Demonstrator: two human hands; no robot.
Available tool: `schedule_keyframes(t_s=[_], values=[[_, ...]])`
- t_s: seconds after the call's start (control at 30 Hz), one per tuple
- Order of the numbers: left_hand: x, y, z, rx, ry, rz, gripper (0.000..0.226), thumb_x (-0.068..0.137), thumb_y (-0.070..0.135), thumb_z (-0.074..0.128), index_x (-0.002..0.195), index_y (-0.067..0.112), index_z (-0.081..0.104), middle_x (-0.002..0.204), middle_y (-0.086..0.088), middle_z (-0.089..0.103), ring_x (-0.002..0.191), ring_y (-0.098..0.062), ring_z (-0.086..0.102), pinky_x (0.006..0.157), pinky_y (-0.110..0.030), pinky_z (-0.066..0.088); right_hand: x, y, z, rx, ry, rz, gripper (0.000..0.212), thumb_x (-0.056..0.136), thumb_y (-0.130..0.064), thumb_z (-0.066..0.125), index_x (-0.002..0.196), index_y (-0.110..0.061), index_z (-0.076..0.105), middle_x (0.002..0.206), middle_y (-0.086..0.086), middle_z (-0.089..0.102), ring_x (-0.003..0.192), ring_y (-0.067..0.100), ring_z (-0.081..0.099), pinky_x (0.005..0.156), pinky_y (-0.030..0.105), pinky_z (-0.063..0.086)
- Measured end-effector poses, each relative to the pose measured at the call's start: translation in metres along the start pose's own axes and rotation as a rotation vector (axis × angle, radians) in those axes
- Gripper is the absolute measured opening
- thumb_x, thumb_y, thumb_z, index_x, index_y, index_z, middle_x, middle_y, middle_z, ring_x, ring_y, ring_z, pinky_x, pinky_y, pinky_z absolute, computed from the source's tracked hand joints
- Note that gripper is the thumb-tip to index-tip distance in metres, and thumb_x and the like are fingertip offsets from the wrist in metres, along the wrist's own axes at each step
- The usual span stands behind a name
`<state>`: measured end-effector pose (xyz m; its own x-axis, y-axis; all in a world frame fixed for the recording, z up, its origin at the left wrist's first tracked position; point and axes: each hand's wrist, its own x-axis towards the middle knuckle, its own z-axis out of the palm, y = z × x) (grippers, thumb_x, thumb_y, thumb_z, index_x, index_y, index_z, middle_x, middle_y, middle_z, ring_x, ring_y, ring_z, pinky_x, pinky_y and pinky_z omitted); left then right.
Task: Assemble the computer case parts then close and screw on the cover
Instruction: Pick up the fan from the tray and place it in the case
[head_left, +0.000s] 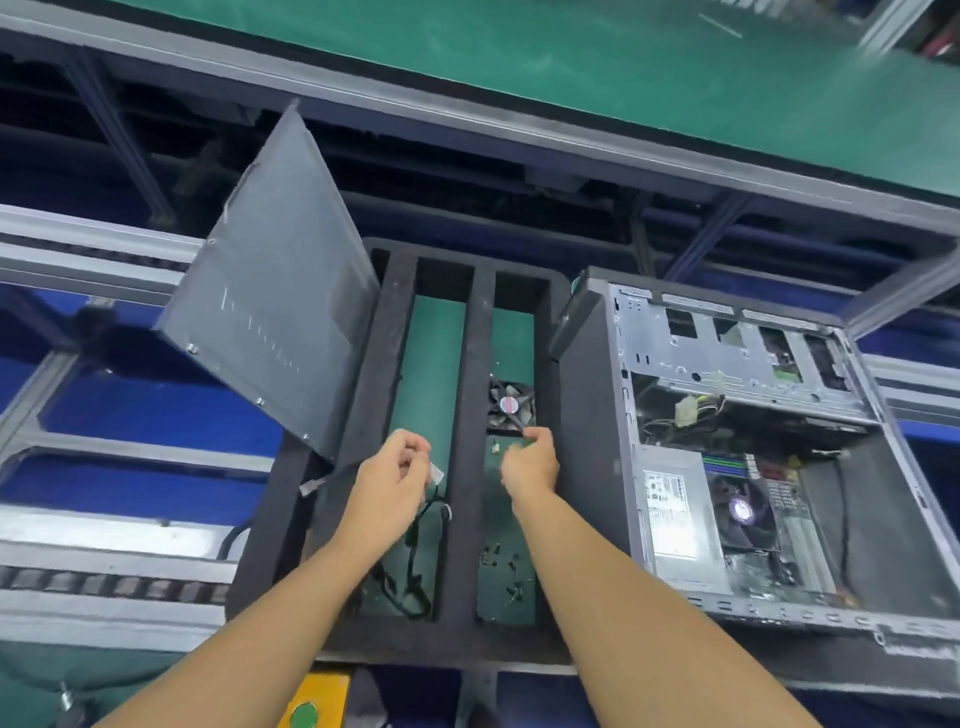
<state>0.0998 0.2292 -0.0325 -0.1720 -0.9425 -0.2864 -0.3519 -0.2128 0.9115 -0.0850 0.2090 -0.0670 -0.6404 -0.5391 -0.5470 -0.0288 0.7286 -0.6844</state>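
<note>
**Both hands over foam tray, pinching cable and fan wire**

Left hand (392, 470): fingers curled, thumb and fingertips pinching the top end of a black cable (415, 551). A small pale tag shows at the pinch. The cable drops toward the near side and loops in the tray's middle slot.

Right hand (531, 460): fingers curled, fingertips closed on a thin dark fan wire (516, 421) at the near edge of the fan (511, 407). How firm the grip is cannot be told because of blur. The fan lies flat in the right slot, just beyond the fingertips, with its red-and-white hub sticker facing up.

Screws (500, 562): small dark cluster loose in the same right slot, nearer than the hand, scattered toward the near end.

Foam tray (470, 332): black, with long slots running near to far and green surface showing through the slot bottoms. Both hands are above it.

Cover (275, 291): grey panel standing tilted at the tray's left edge, leaning left, with its lower edge by the left slot. It is off the case.

Computer case (589, 395): just right of the tray, open side up, with the drive cage at the far end. A power supply (670, 514) with a white label sits at the near left inside, with boards and wires beside it.

Green belt (571, 57): runs across the far side.
</note>
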Motion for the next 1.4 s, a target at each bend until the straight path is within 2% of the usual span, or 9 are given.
schedule_keyframes(t_s=[0.1, 0.33, 0.53, 0.8, 0.97, 1.17, 1.27, 1.33, 1.4], values=[[0.014, 0.008, 0.015, -0.037, 0.010, -0.032, 0.019, 0.096, 0.016, 0.047, 0.090, 0.032, 0.056, 0.071, 0.000, 0.065, 0.049, -0.010, 0.055, 0.044, -0.028, 0.045, 0.013, 0.005, 0.011, -0.011, 0.030, 0.017, 0.046, 0.101, 0.000, 0.041, 0.138, -0.026, 0.048, 0.096, 0.006, 0.058, 0.069, 0.018, 0.050, 0.055, 0.029, 0.039], [0.049, 0.021, 0.032, -0.068, 0.049, -0.037, 0.015, 0.098, 0.016, 0.050, 0.092, 0.029, 0.056, 0.076, 0.002, 0.067, 0.065, -0.019, 0.063, 0.050, -0.031, 0.052, 0.040, 0.006, 0.033, -0.148, 0.073, -0.048, 0.051, 0.103, 0.000, 0.044, 0.149, -0.022, 0.046, 0.141, 0.015, 0.051, 0.122, 0.031, 0.052, 0.081, 0.028, 0.035], [0.063, 0.012, 0.038, -0.077, 0.024, -0.073, 0.016, 0.096, 0.018, 0.051, 0.091, 0.033, 0.056, 0.078, 0.008, 0.067, 0.078, -0.021, 0.064, 0.070, -0.045, 0.056, 0.053, 0.006, 0.039, -0.343, 0.091, -0.107, 0.041, 0.101, 0.002, 0.041, 0.138, -0.014, 0.050, 0.135, 0.017, 0.054, 0.117, 0.034, 0.055, 0.087, 0.033, 0.042], [0.065, 0.002, 0.028, -0.103, 0.058, -0.090, 0.024, 0.095, 0.015, 0.051, 0.087, 0.036, 0.057, 0.080, 0.007, 0.067, 0.074, -0.025, 0.063, 0.055, -0.031, 0.051, 0.047, 0.008, 0.038, -0.692, 0.107, -0.238, 0.032, 0.102, 0.002, 0.041, 0.123, -0.012, 0.060, 0.121, 0.013, 0.062, 0.103, 0.033, 0.061, 0.071, 0.032, 0.038], [0.063, 0.002, 0.021, -0.129, 0.089, -0.058, 0.019, 0.094, 0.010, 0.050, 0.090, 0.028, 0.058, 0.085, 0.008, 0.066, 0.069, -0.006, 0.064, 0.064, -0.027, 0.045, 0.043, 0.004, 0.023, -0.540, 0.097, -0.255, 0.021, 0.103, -0.007, 0.046, 0.114, -0.012, 0.063, 0.122, 0.009, 0.062, 0.094, 0.028, 0.057, 0.074, 0.029, 0.037], [0.056, 0.015, 0.010, -0.161, 0.119, -0.019, 0.028, 0.093, 0.015, 0.052, 0.085, 0.041, 0.058, 0.085, 0.009, 0.069, 0.075, -0.012, 0.063, 0.061, -0.030, 0.045, 0.021, -0.023, 0.000, -0.218, 0.143, -0.252, 0.017, 0.106, -0.010, 0.051, 0.118, -0.005, 0.062, 0.123, 0.012, 0.061, 0.095, 0.024, 0.052, 0.078, 0.029, 0.040], [0.051, 0.028, 0.003, -0.152, 0.151, 0.012, 0.028, 0.094, 0.020, 0.056, 0.084, 0.045, 0.059, 0.084, 0.009, 0.066, 0.069, 0.003, 0.058, 0.060, -0.015, 0.043, 0.000, -0.033, -0.016, -0.061, 0.106, -0.262, 0.016, 0.107, -0.017, 0.048, 0.118, -0.011, 0.058, 0.122, 0.009, 0.061, 0.097, 0.023, 0.056, 0.080, 0.028, 0.041], [0.048, 0.036, -0.001, -0.143, 0.140, 0.024, 0.022, 0.094, 0.022, 0.059, 0.090, 0.044, 0.060, 0.091, 0.007, 0.064, 0.068, 0.008, 0.056, 0.054, -0.008, 0.042, -0.017, -0.038, -0.027, 0.046, 0.043, -0.263, 0.010, 0.106, -0.019, 0.046, 0.112, -0.019, 0.055, 0.110, 0.008, 0.064, 0.089, 0.022, 0.060, 0.074, 0.031, 0.048], [0.046, 0.046, -0.005, -0.152, 0.081, 0.048, 0.020, 0.094, 0.023, 0.060, 0.104, 0.041, 0.059, 0.107, 0.007, 0.062, 0.082, 0.008, 0.057, 0.062, -0.009, 0.042, -0.039, -0.044, -0.040, 0.211, -0.060, -0.237, 0.010, 0.105, -0.015, 0.045, 0.106, -0.021, 0.053, 0.086, 0.006, 0.059, 0.065, 0.017, 0.055, 0.057, 0.024, 0.045]])
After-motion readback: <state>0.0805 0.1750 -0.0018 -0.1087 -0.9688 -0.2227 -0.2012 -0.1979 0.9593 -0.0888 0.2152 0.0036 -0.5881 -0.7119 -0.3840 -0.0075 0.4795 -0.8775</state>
